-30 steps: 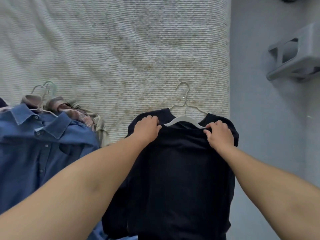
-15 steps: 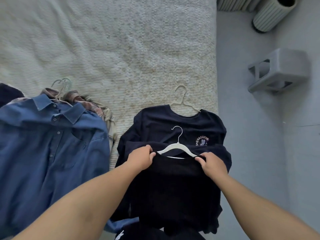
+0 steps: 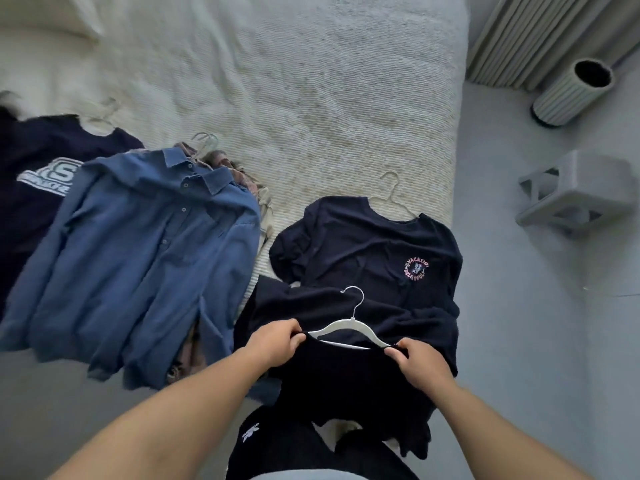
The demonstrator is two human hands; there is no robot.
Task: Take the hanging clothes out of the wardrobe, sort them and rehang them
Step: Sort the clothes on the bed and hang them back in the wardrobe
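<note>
Gripping the dark top (image 3: 349, 379) at both shoulders: left hand (image 3: 275, 342) pinches the fabric at the left end of the white hanger (image 3: 348, 332), right hand (image 3: 420, 363) pinches it at the right end. Fingers (image 3: 294, 336) of both hands are curled closed on the cloth, thumbs on top. Hanger sits inside the neckline, hook pointing away from the person, both arms of it running out to the fingers.

Top is held low over the near edge of the bed (image 3: 311, 98), overlapping the hem of a navy T-shirt (image 3: 360, 247) lying flat on the cover. That T-shirt has a round chest print reading "VACATION" on the upper arc; lower arc and centre text too small to read. Its own pale hanger (image 3: 394, 195) sticks out of the collar.

Left of it lies a blue button-up shirt (image 3: 145, 247), collar up, on top of a plaid garment (image 3: 242, 174). Further left, partly under the blue shirt, a navy top (image 3: 41, 161) with a large white "S" logo; the wording below is blurred.

A small white logo shows on the person's dark trousers (image 3: 277, 448), unreadable.

Right of the bed on the grey floor: a grey step stool (image 3: 585, 192) and a ribbed cylinder (image 3: 571, 95).
</note>
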